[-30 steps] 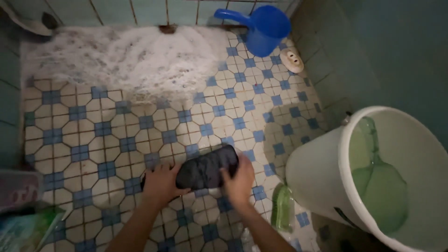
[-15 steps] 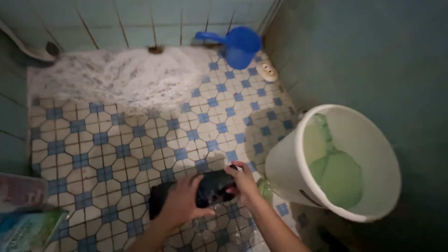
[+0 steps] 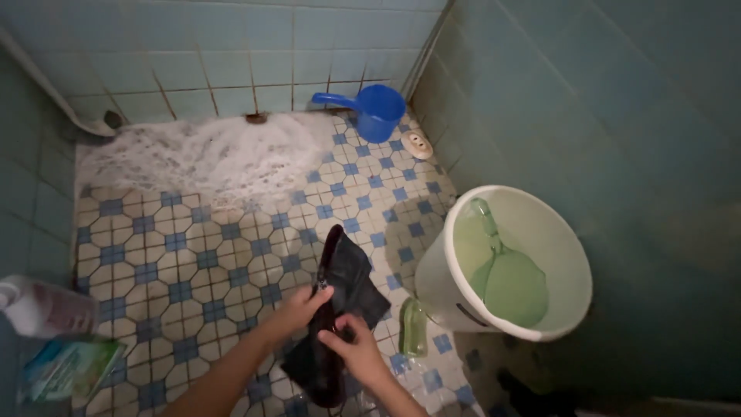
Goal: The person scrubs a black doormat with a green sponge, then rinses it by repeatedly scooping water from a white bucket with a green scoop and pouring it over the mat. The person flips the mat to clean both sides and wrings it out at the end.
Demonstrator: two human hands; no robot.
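Premises: a small domestic bathroom or wash area. Walls (image 3: 587, 116) are faced with pale blue-green ceramic tile, meeting in a corner. The floor (image 3: 193, 262) is laid in cream and blue patterned tile, wet, with a broad patch of white soap foam (image 3: 201, 154) along the far wall. A blue water dipper (image 3: 374, 110) stands in the corner. A white plastic bucket (image 3: 440, 282) holds a green dipper (image 3: 505, 278). A bottle (image 3: 42, 309) and a packet (image 3: 65, 367) sit at the left edge.
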